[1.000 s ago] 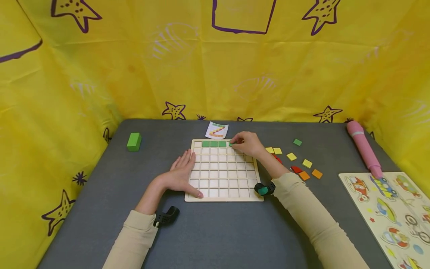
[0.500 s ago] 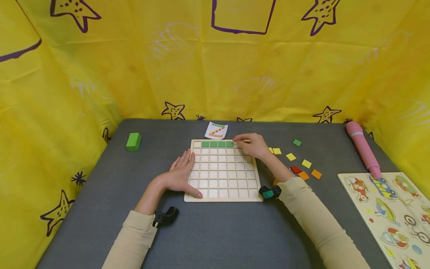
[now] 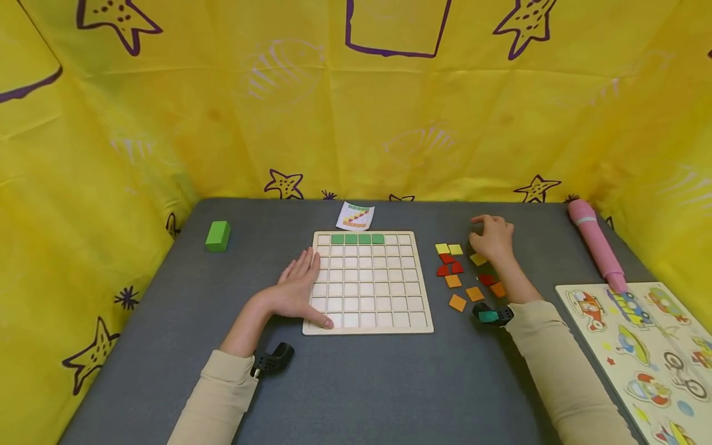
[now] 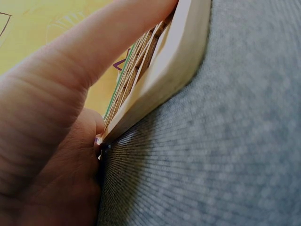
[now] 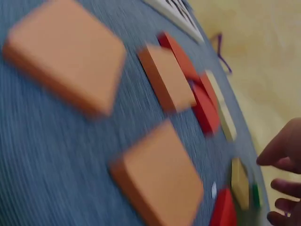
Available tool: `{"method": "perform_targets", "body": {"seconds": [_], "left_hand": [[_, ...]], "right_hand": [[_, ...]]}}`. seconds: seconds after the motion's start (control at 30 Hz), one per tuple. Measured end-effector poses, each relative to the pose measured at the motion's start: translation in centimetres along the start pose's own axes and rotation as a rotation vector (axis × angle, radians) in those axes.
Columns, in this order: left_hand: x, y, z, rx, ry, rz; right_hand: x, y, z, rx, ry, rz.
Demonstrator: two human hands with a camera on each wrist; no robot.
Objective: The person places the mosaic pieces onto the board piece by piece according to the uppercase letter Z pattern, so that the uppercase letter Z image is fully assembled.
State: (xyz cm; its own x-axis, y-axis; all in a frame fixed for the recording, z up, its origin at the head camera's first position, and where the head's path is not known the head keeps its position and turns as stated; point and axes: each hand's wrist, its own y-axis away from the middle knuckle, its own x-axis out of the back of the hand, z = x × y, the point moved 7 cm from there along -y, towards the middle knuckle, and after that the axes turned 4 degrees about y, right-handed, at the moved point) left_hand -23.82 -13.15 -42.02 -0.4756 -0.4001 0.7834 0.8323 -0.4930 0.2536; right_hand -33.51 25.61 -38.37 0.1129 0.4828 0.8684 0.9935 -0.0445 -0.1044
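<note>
A pale wooden grid board lies on the dark table, with a row of green tiles in its far row. My left hand rests on the board's left edge, fingers straight and thumb on the near corner; in the left wrist view the thumb lies over the rim. To the right, my right hand is above the loose tiles, thumb and fingers apart with nothing visible between them. Near its fingers are a yellow tile and, in the right wrist view, a green tile. The head view hides that green tile.
Orange tiles, red pieces and yellow tiles lie right of the board. A pattern card is behind it. A green block stands left; a pink microphone-like object touches a picture puzzle at right.
My right hand has set a green tile into the far row, let go, and moved right to the loose tiles. The left hand stays on the board.
</note>
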Motion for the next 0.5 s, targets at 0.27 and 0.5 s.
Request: {"method": "perform_targets", "body": {"seconds": [0.27, 0.5], "left_hand": [[0.0, 0.0, -0.1, 0.013, -0.005, -0.003], [-0.1, -0.1, -0.1, 0.007, -0.013, -0.003]], "right_hand": [[-0.1, 0.2, 2.1, -0.055, -0.043, -0.086], [-0.4, 0.4, 1.2, -0.038, -0.078, -0.102]]}}
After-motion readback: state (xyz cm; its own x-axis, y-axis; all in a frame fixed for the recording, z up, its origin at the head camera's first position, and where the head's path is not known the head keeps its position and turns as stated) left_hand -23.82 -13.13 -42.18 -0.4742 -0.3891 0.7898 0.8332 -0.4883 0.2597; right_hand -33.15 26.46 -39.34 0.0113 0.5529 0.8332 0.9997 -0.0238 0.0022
